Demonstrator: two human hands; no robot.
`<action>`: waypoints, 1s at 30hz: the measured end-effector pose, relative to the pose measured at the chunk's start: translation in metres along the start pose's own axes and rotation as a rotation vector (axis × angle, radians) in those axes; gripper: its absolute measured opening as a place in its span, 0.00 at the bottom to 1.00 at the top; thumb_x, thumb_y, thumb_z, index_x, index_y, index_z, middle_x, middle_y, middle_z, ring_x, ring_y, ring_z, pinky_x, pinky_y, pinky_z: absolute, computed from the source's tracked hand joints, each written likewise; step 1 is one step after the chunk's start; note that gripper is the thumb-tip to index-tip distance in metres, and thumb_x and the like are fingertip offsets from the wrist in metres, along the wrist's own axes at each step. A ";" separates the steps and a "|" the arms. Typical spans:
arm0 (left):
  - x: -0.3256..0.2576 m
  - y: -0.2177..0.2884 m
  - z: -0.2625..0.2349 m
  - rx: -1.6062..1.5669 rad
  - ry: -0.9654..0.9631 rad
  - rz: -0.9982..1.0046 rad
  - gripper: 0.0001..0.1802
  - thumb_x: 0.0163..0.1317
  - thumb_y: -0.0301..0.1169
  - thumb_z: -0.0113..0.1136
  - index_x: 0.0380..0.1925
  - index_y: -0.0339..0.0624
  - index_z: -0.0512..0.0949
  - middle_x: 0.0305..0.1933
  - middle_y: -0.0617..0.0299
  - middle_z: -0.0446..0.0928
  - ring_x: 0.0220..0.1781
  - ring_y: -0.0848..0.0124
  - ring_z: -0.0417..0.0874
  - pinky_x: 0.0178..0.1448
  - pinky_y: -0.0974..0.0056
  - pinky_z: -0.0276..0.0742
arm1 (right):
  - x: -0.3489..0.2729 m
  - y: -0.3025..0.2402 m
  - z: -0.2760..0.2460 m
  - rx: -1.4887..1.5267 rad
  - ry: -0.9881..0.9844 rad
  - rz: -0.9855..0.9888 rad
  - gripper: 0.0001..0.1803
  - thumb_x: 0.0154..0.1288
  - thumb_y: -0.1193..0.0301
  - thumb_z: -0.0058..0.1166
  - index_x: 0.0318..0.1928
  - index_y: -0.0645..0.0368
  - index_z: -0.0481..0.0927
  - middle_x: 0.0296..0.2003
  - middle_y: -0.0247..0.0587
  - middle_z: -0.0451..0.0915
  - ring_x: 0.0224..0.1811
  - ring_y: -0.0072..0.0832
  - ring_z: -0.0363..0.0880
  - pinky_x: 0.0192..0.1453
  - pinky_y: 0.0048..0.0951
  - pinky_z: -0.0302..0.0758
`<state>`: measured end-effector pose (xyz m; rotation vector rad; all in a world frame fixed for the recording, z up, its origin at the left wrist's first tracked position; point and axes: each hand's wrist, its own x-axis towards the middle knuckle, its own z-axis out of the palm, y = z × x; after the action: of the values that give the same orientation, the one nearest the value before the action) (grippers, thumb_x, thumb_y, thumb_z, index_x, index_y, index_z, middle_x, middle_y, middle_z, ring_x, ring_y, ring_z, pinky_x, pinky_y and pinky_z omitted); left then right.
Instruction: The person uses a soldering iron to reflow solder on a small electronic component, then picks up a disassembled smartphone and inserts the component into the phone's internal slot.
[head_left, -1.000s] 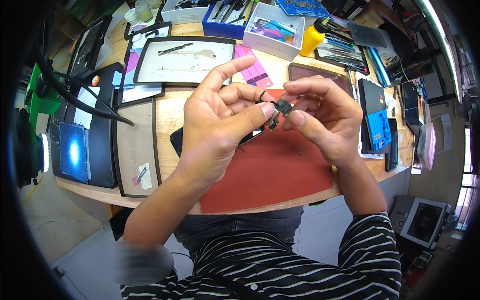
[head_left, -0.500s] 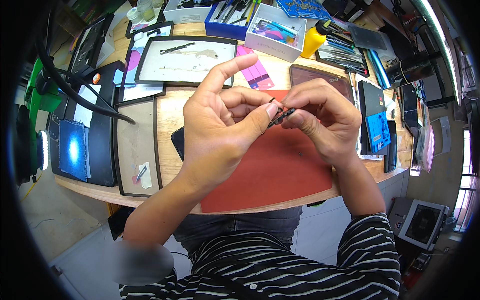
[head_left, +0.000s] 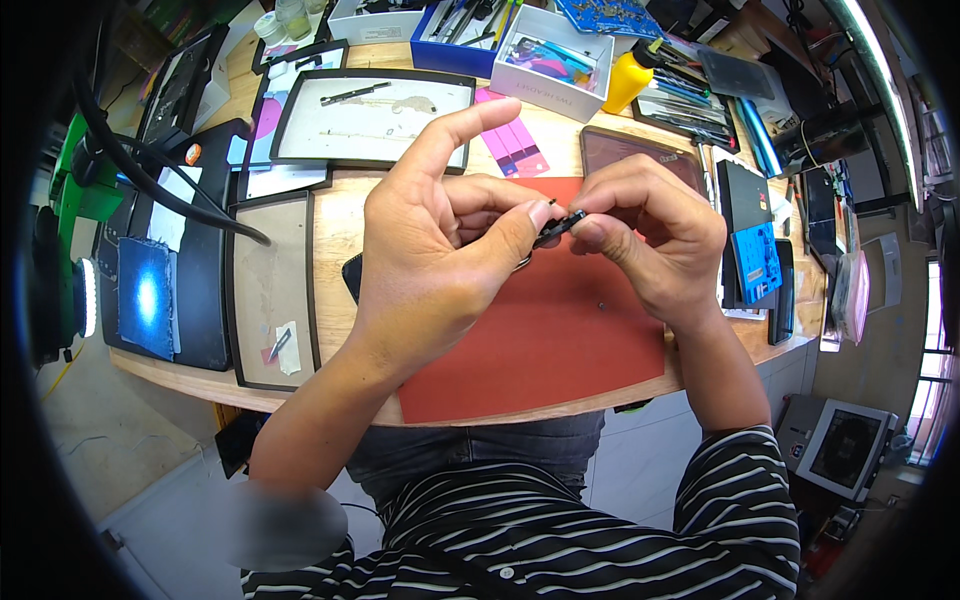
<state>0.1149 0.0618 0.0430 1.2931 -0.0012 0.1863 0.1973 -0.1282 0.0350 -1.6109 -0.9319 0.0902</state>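
Note:
Between both hands, above a red mat (head_left: pixel 540 340), is a small black part (head_left: pixel 556 230), slim and partly covered by fingertips; its exact kind is unclear. My left hand (head_left: pixel 430 230) pinches one end between thumb and bent fingers, its index finger raised away. My right hand (head_left: pixel 645 230) grips the other end between thumb and fingertips. A thin, light-coloured curved edge shows just below the left thumb. On the mat lies a tiny dark piece (head_left: pixel 602 306), like a screw. A dark flat object (head_left: pixel 352 277) lies partly hidden behind my left hand.
A white tray (head_left: pixel 300 130) with a thin black strip stands behind my left hand; a shallow tray (head_left: pixel 275 215) lies left. Boxes of tools (head_left: pixel 550 95) and a yellow bottle (head_left: pixel 628 80) line the back. A black cable (head_left: pixel 180 205) arches over the left side.
The black part has turned slightly between my fingertips, and the fingers have closed in around it. My left hand has shifted a little to the left.

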 end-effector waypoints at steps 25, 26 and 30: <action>0.003 0.004 -0.005 -0.159 -0.045 -0.099 0.34 0.67 0.25 0.51 0.70 0.21 0.56 0.45 0.40 0.86 0.44 0.55 0.90 0.53 0.56 0.87 | 0.000 -0.002 -0.006 0.049 -0.030 0.017 0.08 0.70 0.78 0.62 0.44 0.72 0.80 0.42 0.48 0.80 0.37 0.25 0.83 0.36 0.22 0.85; 0.003 0.004 -0.007 -0.151 -0.041 -0.125 0.34 0.67 0.24 0.52 0.70 0.21 0.57 0.46 0.40 0.86 0.44 0.55 0.90 0.53 0.57 0.86 | 0.000 -0.001 -0.006 0.054 -0.030 0.008 0.07 0.70 0.79 0.62 0.44 0.72 0.80 0.42 0.49 0.80 0.37 0.25 0.84 0.36 0.22 0.85; 0.003 0.002 -0.005 -0.137 -0.048 -0.070 0.35 0.65 0.23 0.54 0.70 0.21 0.57 0.48 0.40 0.85 0.45 0.56 0.90 0.54 0.58 0.86 | -0.001 0.000 -0.003 0.094 0.024 0.014 0.07 0.68 0.78 0.64 0.42 0.69 0.82 0.40 0.44 0.82 0.35 0.22 0.84 0.36 0.20 0.84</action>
<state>0.1172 0.0678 0.0436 1.1592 -0.0097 0.0936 0.1987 -0.1312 0.0357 -1.5285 -0.8850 0.1222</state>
